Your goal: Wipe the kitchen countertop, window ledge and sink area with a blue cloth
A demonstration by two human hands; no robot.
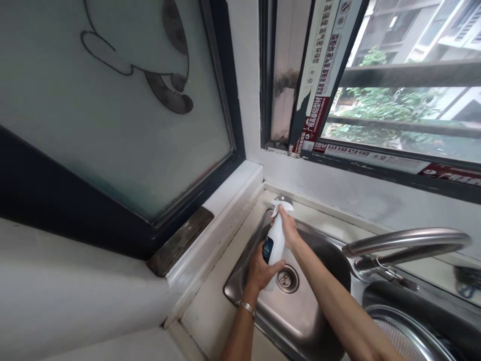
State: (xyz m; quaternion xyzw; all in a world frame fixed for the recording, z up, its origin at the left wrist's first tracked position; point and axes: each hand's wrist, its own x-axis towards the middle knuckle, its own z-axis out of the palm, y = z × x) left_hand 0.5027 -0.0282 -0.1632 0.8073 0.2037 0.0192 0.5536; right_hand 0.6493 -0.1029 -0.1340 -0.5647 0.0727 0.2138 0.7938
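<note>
A white spray bottle with a dark label is held tilted above the left basin of the steel sink. My left hand, with a bracelet at its wrist, wraps round the lower body of the bottle. Up at the neck and trigger head, my right hand is closed on the same bottle; some of its fingers are hidden behind it. Below the bottle the round drain shows in the basin floor.
A curved steel faucet rises right of the basin. A metal strainer bowl sits in the right basin. Behind the sink stands a window with a taped frame. At left is a frosted glass pane, with a dark board on the ledge.
</note>
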